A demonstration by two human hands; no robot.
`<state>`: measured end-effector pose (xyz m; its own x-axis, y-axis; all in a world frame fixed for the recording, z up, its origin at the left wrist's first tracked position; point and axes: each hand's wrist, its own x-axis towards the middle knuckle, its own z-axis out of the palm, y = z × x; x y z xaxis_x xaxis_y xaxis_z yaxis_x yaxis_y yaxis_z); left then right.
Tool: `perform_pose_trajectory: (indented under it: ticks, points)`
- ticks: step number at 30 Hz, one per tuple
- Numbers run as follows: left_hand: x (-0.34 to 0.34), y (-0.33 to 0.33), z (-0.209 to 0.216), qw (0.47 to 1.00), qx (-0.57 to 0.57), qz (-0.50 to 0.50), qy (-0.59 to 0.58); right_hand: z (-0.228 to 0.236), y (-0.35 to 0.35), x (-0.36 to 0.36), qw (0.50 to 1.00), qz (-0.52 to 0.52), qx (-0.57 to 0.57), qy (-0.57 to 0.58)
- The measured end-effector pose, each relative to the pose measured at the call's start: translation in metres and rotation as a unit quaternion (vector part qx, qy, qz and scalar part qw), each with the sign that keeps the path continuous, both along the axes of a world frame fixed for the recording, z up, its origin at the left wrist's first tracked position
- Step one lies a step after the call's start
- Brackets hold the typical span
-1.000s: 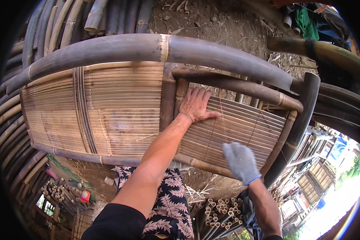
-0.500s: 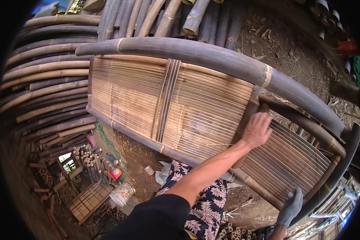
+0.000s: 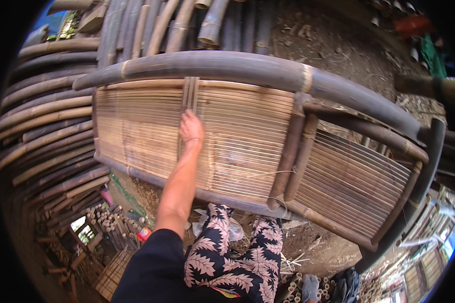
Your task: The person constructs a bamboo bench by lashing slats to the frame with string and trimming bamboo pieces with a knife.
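A long bamboo bench (image 3: 237, 146) with a slatted surface and thick dark poles along its edges lies across the view. Several thin loose bamboo strips (image 3: 190, 91) lie crosswise over its slats, left of the middle. Bare, my left hand (image 3: 191, 130) reaches over the slats with its fingers curled around these strips, and hides part of them. My right hand (image 3: 311, 289), in a grey glove, hangs low at the bottom edge beside my leg, away from the bench; its fingers are too small and dim to read.
Stacked bamboo poles (image 3: 50, 118) fill the left side, and more poles (image 3: 162, 25) lie beyond the bench. Cut bamboo ends (image 3: 111, 222) stand at the lower left near a red container (image 3: 144, 234). A dark pole (image 3: 419, 202) closes the bench's right end.
My left hand has moved left from the crosspiece to the loose strips and taken hold of them. My gloved right hand has left the bench's right end and dropped low beside my leg.
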<state>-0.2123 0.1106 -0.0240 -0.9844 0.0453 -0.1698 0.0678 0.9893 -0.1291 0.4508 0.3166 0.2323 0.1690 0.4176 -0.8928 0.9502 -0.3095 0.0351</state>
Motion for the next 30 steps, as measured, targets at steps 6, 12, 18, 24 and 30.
perform_pose_trajectory:
  ticks: [6,12,18,24,30]
  points:
    - [0.097,0.087,0.127,0.876,0.367,-0.286,-0.127,-0.008,-0.002,-0.067,0.997,-0.009,-0.009,0.082]
    - [0.211,0.288,0.235,0.636,0.614,-0.419,-0.207,-0.016,0.020,-0.090,0.992,-0.030,-0.011,0.124]
    - [0.229,0.396,0.205,0.594,0.686,-0.359,-0.219,-0.010,0.036,-0.072,0.990,-0.078,0.034,0.112]
    - [0.232,0.410,0.175,0.608,0.670,-0.378,-0.197,-0.032,0.025,-0.022,0.995,-0.030,-0.025,0.090]
    - [0.221,0.414,0.173,0.645,0.645,-0.369,-0.181,-0.020,0.054,-0.068,0.982,0.118,-0.011,0.145]
